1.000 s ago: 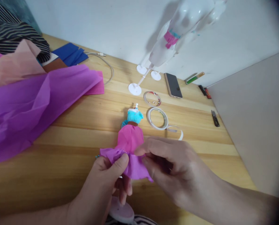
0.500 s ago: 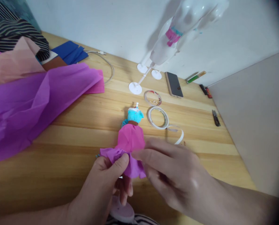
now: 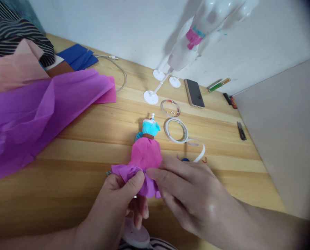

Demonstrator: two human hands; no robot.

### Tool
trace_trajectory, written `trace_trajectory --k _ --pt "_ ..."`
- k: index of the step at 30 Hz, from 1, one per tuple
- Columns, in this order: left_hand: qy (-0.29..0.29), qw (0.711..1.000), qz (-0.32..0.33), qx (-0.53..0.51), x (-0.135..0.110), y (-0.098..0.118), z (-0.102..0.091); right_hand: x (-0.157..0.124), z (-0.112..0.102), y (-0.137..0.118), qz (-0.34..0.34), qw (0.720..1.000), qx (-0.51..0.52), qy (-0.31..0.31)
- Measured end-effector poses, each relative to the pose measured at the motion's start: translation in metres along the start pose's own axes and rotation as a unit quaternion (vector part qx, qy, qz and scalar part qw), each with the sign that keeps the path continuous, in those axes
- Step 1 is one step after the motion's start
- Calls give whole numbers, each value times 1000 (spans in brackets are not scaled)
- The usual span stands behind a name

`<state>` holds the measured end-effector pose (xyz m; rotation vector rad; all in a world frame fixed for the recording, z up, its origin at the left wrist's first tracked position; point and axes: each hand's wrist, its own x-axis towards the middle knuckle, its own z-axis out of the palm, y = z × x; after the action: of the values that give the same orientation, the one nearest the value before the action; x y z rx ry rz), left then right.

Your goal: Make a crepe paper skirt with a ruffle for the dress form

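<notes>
A small doll dress form (image 3: 146, 152) lies tilted toward me, dressed in a turquoise top, a brown waistband and a pink skirt with a purple ruffle (image 3: 126, 170) along its lower part. My left hand (image 3: 118, 194) is closed round the ruffle, thumb on top and fingers underneath. With fingers pinched together, my right hand (image 3: 188, 191) presses the ruffle where it meets the pink skirt, beside my left thumb. The form's round white base (image 3: 135, 233) shows below my left hand. Whether anything small is between my right fingertips is hidden.
Purple crepe paper (image 3: 48, 104) spreads over the table's left. Beyond the dress form are a tape roll (image 3: 166, 130) and a clear ring (image 3: 163, 113) with beads inside. White bottle-like forms on stands (image 3: 151, 97), a phone (image 3: 194, 93) and a cutter (image 3: 241, 131) lie farther back.
My right fingertips have come down slightly onto the ruffle's seam. The dress and my left hand have barely moved. A dark blue thing beyond my right hand now shows.
</notes>
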<state>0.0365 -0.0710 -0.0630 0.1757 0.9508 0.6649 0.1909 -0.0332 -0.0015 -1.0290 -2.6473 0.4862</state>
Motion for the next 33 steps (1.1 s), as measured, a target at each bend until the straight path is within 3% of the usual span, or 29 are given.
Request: trace_trajectory --k 7,11,16,20,23,28,33 --pt "5 1000 8 9 -3 3 2 0 0 0 3 1000 0 -23" --pt "0 1000 18 -18 -3 7 6 1 -3 1 48 995 81 -31" --pt "7 999 19 -26 -5 12 8 -1 -5 1 132 972 191 -28" --pt "-5 1000 13 -21 -5 10 8 -3 -4 0 211 942 255 -58" --pt "-12 999 19 -26 -5 5 8 -3 -1 0 233 927 283 -78" --pt "5 1000 9 -19 -2 3 9 -5 0 1 236 930 276 -62" --pt "28 1000 13 -1 -2 6 11 -9 -6 3 220 956 188 -43"
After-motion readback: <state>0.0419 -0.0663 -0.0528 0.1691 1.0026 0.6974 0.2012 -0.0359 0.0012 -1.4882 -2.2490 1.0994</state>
